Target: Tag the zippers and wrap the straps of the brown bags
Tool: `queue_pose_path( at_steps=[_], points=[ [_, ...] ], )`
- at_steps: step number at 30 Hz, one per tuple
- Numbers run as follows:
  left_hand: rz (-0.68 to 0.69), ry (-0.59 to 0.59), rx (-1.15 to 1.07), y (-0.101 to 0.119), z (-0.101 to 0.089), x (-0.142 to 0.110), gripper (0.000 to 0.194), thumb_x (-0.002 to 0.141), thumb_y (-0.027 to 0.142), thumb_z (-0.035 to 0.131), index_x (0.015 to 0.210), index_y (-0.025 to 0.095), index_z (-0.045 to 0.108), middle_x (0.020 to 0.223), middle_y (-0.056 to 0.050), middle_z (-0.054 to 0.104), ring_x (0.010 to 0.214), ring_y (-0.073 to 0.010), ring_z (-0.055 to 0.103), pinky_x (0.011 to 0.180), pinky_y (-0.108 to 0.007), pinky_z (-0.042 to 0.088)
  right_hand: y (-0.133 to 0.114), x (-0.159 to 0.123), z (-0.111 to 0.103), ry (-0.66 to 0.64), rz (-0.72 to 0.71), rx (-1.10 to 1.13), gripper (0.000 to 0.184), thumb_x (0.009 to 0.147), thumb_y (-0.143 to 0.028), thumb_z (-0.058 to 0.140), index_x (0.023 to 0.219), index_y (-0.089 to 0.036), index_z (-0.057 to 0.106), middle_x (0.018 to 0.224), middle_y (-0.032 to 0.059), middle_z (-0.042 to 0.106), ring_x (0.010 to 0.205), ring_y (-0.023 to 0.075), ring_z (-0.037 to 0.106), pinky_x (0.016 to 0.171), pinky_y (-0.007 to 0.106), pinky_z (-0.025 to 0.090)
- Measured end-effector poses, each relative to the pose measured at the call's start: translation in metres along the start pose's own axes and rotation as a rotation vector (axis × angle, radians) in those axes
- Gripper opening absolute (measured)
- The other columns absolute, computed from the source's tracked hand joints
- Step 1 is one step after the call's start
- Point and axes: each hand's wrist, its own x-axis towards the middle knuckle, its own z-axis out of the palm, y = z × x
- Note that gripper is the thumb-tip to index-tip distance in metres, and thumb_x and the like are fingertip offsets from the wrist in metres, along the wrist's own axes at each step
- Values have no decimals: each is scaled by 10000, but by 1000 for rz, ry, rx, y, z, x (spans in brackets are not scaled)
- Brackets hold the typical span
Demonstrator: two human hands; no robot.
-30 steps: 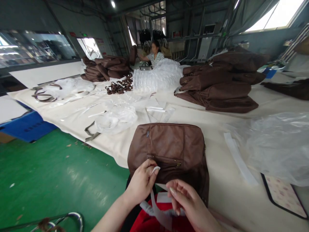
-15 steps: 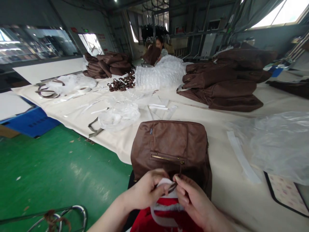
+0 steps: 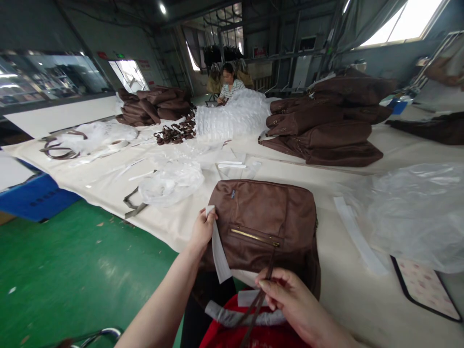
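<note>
A brown leather-look bag lies on the table's near edge, its front pocket closed by a gold zipper. At the bag's left side, my left hand pinches the top of a white strip, which hangs down along the bag. Below the zipper, my right hand has thumb and fingers closed on a thin brown cord. That cord runs up to the zipper's right end, and its loose lengths trail down over my lap. A handle wrapped in pale grey material lies under the right hand.
Clear plastic and a white strip lie right of the bag. Crumpled plastic is at left. Brown bags are piled at back right, more at back left. A person sits beyond the stacked plastic.
My hands, close together below the zipper before, have come apart. The left has moved up and left with the white strip; the right has shifted slightly down, holding the cord.
</note>
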Motion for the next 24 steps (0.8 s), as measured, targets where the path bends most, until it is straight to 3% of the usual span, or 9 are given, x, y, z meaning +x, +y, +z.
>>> queue_pose_path(
  at_steps=[4,6,8,10,13,17,20,24],
  points=[
    [154,21,-5,32,-14,7,346,886,434,407,714,194,586,926,-75,615,1038,-235,564,932,-350,453,-17,6,-2,99,-50,69,321,652,-434,818,816,-172,734,638,-13,573,509,67,429,476,196,322],
    [188,-28,-64,47,-30,-3,352,912,452,403,749,190,572,763,-40,583,821,-190,597,766,-307,494,-24,7,-5,115,-56,90,316,642,-409,832,830,-175,736,615,-17,567,517,74,444,487,201,330],
    [121,-244,-216,57,-43,-19,352,921,493,413,807,186,543,553,46,454,490,-106,473,497,-217,411,-27,7,-6,108,-46,101,310,630,-389,844,827,-176,737,598,-22,562,520,77,455,495,206,340],
    [-5,-503,-359,62,-51,-38,329,891,513,495,876,184,503,485,105,357,362,-51,310,377,-161,248,-27,6,-5,97,-38,109,301,623,-376,852,819,-179,737,620,-19,578,533,78,475,509,208,360],
    [-115,-722,-421,56,-52,-64,343,845,489,596,863,179,451,553,92,459,352,-19,312,358,-137,192,-24,5,-3,100,-15,133,299,620,-376,855,817,-188,732,705,-2,620,557,83,512,524,213,392],
    [-182,-848,-413,35,-47,-87,350,807,468,651,795,155,494,648,30,553,474,-49,453,438,-151,312,-23,4,-4,153,-45,174,289,649,-397,833,817,-193,714,775,15,650,557,93,533,521,224,428],
    [-122,-877,-360,25,-46,-95,329,750,417,723,720,121,583,650,14,549,572,-75,469,513,-172,341,-23,3,-8,200,-106,174,274,690,-391,805,856,-199,701,794,22,663,579,106,548,537,235,456],
    [26,-920,-321,27,-51,-100,311,789,404,688,676,116,651,636,-7,564,590,-98,478,545,-200,351,-21,2,-11,226,-138,180,234,709,-346,799,874,-227,684,848,8,674,633,106,578,611,250,498]
  ],
)
